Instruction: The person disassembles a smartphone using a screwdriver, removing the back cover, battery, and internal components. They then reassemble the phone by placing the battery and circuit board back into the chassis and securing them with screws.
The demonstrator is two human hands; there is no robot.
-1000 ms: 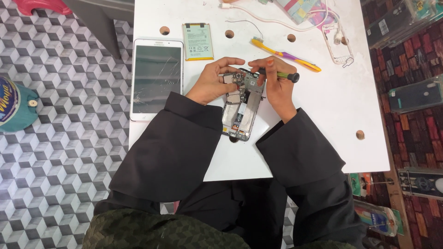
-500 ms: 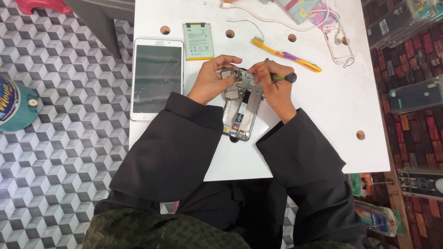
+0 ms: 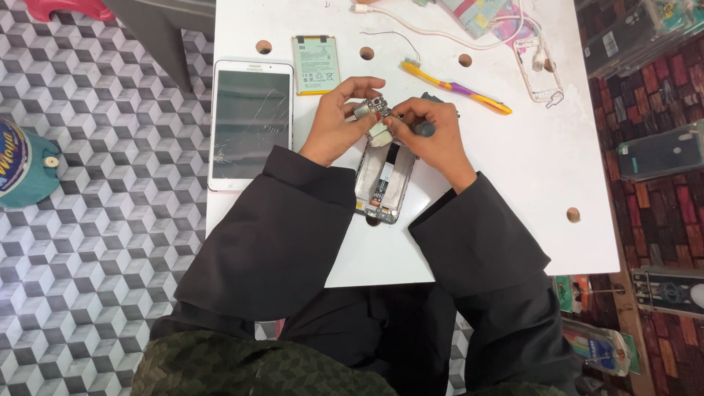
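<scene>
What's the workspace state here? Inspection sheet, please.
Surface: white table with round holes.
Job's things: opened phone, back up, under both hands; small metal part at its top end.
Clutter: cracked tablet, flat battery, yellow-purple toothbrush, clear phone case.
Hands: left hand pinches the metal part; right hand grips a dark-handled tool.
Cables: white cable at far edge.
Surroundings: grey cube-pattern floor, teal cap, red patterned rug.

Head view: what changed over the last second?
Right hand turned the screwdriver so its handle, earlier sticking out right, sits tucked under the fingers. Left hand keeps pinching the small board over the opened phone. Screen panel, battery, toothbrush unmoved.
</scene>
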